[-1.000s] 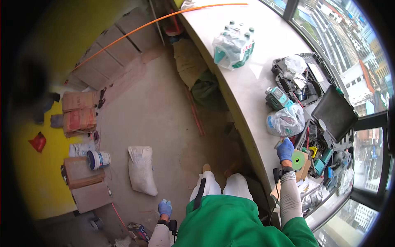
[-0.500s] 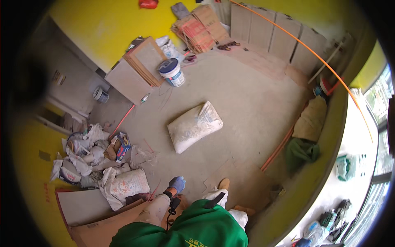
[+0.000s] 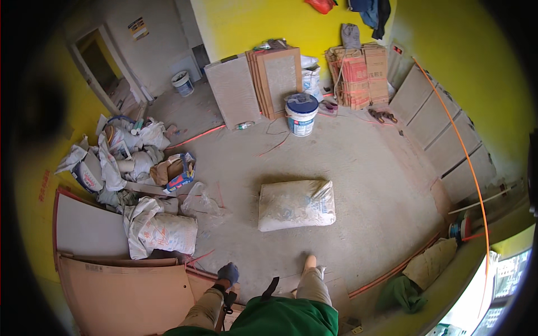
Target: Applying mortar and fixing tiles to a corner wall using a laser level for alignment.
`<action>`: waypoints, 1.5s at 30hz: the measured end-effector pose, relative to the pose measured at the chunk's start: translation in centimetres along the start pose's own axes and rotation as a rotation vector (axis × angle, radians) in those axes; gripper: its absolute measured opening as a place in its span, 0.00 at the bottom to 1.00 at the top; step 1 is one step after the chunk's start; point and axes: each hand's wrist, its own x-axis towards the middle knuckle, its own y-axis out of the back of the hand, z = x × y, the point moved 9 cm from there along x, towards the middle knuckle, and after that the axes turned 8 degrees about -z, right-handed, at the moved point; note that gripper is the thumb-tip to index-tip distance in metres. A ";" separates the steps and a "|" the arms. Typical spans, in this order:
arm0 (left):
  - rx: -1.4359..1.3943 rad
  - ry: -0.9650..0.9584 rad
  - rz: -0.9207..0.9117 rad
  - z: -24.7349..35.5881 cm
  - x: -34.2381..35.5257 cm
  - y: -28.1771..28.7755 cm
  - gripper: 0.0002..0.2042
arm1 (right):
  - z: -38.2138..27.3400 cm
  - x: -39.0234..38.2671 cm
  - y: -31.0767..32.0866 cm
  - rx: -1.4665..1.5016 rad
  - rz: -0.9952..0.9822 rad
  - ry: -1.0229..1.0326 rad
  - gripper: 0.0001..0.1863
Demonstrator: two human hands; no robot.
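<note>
My left hand point(image 3: 228, 274), in a dark blue glove, hangs low in front of me with its fingers curled in and nothing seen in them. A black strap sits around that wrist, below a beige sleeve. My right hand is out of view. Ahead of me a full, dusty white sack point(image 3: 296, 206) lies flat on the bare concrete floor, apart from my hand. One tan shoe point(image 3: 310, 261) points toward it. Nearest to my left hand are large brown boards point(image 3: 126, 291) and a crumpled white sack point(image 3: 168, 232).
Rubbish and bags point(image 3: 120, 162) are heaped along the left wall. Farther off stand a lidded white bucket point(image 3: 302, 124), leaning panels point(image 3: 232, 92) and folded cardboard point(image 3: 353, 78). Grey slabs point(image 3: 428, 120) lean at the right, crossed by an orange hose point(image 3: 460, 143). A green cloth point(image 3: 404, 293) lies by the low wall.
My view has turned left and lifted, so the doorway and far wall show more. The sack now appears lower and straighter in view. My left hand has shifted lower.
</note>
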 end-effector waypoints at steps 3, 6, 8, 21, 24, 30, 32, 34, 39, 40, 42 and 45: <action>-0.057 0.099 0.020 -3.3 1.1 1.7 0.14 | 3.6 8.3 4.8 0.195 -0.116 0.095 0.13; 0.343 -0.019 -0.062 -5.9 3.1 2.1 0.13 | 6.8 20.3 12.9 0.390 -0.224 0.193 0.13; 0.374 0.030 -0.042 -8.5 2.6 4.6 0.13 | 9.0 29.7 19.6 0.436 -0.258 0.245 0.13; -0.392 0.935 -0.213 -25.1 8.4 2.2 0.22 | 13.7 72.4 99.9 1.088 0.434 0.371 0.21; -0.583 1.003 -0.215 -27.2 17.0 7.9 0.28 | 7.9 73.9 109.8 0.944 0.580 0.461 0.27; -0.512 0.694 0.118 -37.0 31.4 25.8 0.22 | -4.4 71.3 123.7 0.840 0.274 0.769 0.14; -0.739 0.801 0.420 -39.5 36.9 40.5 0.16 | -4.4 71.9 126.0 0.916 0.260 0.703 0.14; -0.729 0.762 0.639 -42.8 40.8 48.2 0.18 | -6.2 73.9 129.0 0.826 0.184 0.632 0.15; -1.034 0.577 0.663 -47.7 55.2 58.7 0.22 | -8.4 80.8 137.0 0.753 0.113 0.582 0.17; -1.035 0.565 0.637 -48.9 58.7 59.2 0.22 | -9.2 82.7 138.8 0.714 0.089 0.561 0.17; -1.011 0.481 0.597 -51.1 65.5 59.8 0.21 | -11.0 86.4 143.5 0.720 0.016 0.514 0.18; -0.094 0.222 0.415 -50.2 72.6 62.4 0.20 | -16.2 93.3 153.0 0.642 0.046 0.666 0.17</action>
